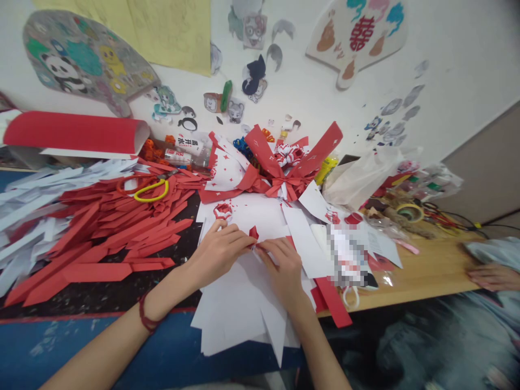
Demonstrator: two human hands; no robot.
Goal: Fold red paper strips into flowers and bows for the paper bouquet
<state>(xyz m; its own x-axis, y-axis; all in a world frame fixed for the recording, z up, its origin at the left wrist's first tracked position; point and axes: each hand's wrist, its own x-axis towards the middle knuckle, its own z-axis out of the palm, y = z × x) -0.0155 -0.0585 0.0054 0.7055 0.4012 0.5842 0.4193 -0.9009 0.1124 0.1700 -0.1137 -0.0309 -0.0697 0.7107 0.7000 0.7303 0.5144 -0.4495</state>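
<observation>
Between the fingertips of my left hand (223,246) and my right hand (282,262) is a small folded piece of red paper (254,233), its pointed top sticking up. Both hands pinch it low down, over a stack of white paper sheets (239,319). Just beyond my left hand lies a small red and white folded paper piece (222,211). Red folded paper strips (122,233) spread out to the left, with white folded strips (24,216) beside them. Scissors (151,190) with yellow and red handles rest on the red strips.
Behind the sheets stand red and white paper bouquets (284,162). A red paper roll (73,132) and a plastic bottle (179,157) are at the back left. Rightward lie a white bag (357,179), a tape roll (409,213) and another person's hand (498,277).
</observation>
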